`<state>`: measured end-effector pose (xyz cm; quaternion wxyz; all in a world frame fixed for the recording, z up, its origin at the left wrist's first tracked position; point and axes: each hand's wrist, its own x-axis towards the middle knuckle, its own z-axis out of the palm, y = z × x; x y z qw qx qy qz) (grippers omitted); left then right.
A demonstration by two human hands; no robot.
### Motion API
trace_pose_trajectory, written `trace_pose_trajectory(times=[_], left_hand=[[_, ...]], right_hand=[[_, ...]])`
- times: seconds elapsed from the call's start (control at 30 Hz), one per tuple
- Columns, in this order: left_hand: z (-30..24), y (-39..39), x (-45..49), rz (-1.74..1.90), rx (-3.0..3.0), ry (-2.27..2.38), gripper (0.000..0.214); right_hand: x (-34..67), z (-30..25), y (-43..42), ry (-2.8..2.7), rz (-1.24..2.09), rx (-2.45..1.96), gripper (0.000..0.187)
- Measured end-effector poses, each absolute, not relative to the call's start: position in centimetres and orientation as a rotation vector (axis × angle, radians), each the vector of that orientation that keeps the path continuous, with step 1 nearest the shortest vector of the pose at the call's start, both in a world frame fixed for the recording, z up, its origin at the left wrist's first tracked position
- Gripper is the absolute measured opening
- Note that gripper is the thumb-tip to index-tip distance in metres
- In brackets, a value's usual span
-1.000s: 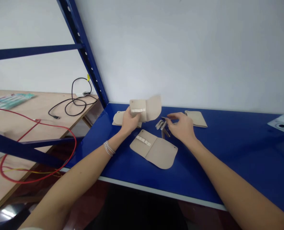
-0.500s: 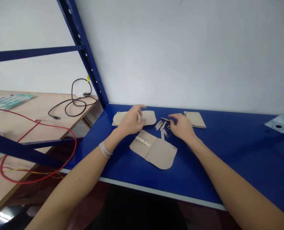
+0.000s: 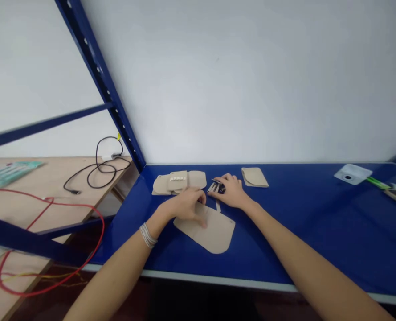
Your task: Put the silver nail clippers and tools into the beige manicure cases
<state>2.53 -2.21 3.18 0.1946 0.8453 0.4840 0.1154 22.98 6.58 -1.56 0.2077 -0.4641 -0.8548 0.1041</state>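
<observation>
My left hand (image 3: 191, 206) rests over an open beige case (image 3: 214, 234), its thumb and fingers apart. The hand hides the case's left side. Beyond it, several flat beige cases (image 3: 198, 179) lie in a pile, topped by a smaller piece with a row of pale loops (image 3: 178, 179). Just past the open case, my right hand (image 3: 230, 191) has its thumb and fingers closed around a small cluster of shiny metal nail clippers (image 3: 214, 187), partly hidden by the fingers. A narrow pale strip (image 3: 218, 206) sticks out between the clippers and the case.
A folded beige case (image 3: 255, 177) lies behind my right hand. Farther right are a clear packet with a black ring (image 3: 353, 174) and a green-tipped item (image 3: 378, 183). At left stand a blue rack post (image 3: 107, 93) and a wooden table with black cable (image 3: 100, 171) and red cable (image 3: 97, 218).
My left hand has come from the pile toward me onto the open case, uncovering the looped piece on the pile. The right hand has closed in around the clippers. The view has shifted.
</observation>
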Motion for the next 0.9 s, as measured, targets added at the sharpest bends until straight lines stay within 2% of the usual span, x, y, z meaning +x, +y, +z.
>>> trace_pose_trajectory(times=[0.17,0.27,0.4,0.5,0.6,0.73,0.9], left_hand=[[3.0,-2.9,4.1,0.432,2.326,1.220,0.052],[3.1,-3.2,4.7,0.574,2.357,1.096,0.054],[3.7,-3.3,3.9,0.659,2.364,1.519,0.053],[4.0,-3.1,2.8,0.365,2.304,1.766,0.059],[3.9,-2.9,2.4,0.185,2.244,1.785,0.061],[3.6,-2.8,2.7,0.171,2.190,1.655,0.059],[3.6,-3.0,2.9,0.305,2.161,1.524,0.053]], right_hand=[[22.7,-1.5,6.3,-2.347,0.298,-1.247,0.057],[22.6,-1.6,6.1,-2.302,0.308,-1.228,0.055],[22.9,-1.3,6.3,-2.173,0.344,-1.218,0.057],[24.2,-0.6,7.0,-2.135,0.443,-1.206,0.056],[26.2,0.1,8.1,-2.205,0.678,-1.172,0.062],[27.8,0.4,9.1,-2.295,0.879,-1.171,0.081],[27.6,0.0,9.6,-2.235,0.917,-1.197,0.071]])
